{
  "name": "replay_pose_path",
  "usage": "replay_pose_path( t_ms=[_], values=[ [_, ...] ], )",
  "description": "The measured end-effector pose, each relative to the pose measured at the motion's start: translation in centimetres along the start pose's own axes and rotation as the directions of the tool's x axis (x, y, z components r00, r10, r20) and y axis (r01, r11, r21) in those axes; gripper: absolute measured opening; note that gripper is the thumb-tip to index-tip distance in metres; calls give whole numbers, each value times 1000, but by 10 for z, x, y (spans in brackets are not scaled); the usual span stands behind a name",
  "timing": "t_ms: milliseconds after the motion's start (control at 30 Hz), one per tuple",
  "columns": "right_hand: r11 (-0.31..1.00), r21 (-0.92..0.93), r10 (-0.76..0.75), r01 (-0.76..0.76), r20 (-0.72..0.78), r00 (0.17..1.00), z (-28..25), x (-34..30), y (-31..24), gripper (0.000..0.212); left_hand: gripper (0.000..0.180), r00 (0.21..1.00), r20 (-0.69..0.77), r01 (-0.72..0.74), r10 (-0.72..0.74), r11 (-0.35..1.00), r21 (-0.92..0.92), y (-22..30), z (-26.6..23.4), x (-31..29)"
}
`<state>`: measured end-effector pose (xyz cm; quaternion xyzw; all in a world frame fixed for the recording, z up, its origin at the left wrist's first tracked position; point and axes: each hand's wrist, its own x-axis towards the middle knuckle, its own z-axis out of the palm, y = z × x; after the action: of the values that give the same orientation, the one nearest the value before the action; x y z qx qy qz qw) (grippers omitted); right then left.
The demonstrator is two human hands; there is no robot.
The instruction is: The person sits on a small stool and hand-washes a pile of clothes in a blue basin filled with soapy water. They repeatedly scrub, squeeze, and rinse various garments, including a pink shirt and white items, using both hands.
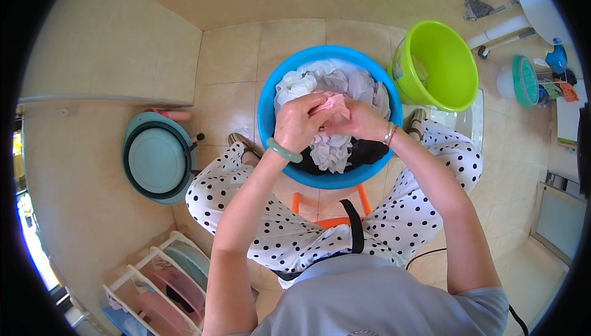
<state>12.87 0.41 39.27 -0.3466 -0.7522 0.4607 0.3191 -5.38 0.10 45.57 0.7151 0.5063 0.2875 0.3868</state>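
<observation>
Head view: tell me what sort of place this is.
Probably a tiled bathroom or wash area: both hands rub a pink cloth over a blue basin of laundry, a green bucket stands beside it.

A pale rectangular paper label (398,66) sits on the outer wall of the lime-green plastic bucket (452,84), near the right hand (363,122), up and to its right. Well beyond that hand, at the far right edge, stands a blue plastic spray bottle (556,58). Just below the bottle lie small orange and green flat packets (567,92), too small to tell more.
</observation>
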Motion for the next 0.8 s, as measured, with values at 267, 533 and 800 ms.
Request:
replay_pose_path(
  t_ms=[267,533,800],
  values=[
    [740,-662,236,-117,93,967,-19,-15,47,39,15,981,39,189,-190,891,-413,35,-42,-24],
    [957,-211,130,-201,-308,943,-87,6,-22,12,26,957,-17,279,-288,939,-201,-25,-69,-22],
    [877,349,-88,332,-562,823,-112,36,-175,7,20,989,-120,-16,-81,763,-646,116,-83,4]
  ],
)
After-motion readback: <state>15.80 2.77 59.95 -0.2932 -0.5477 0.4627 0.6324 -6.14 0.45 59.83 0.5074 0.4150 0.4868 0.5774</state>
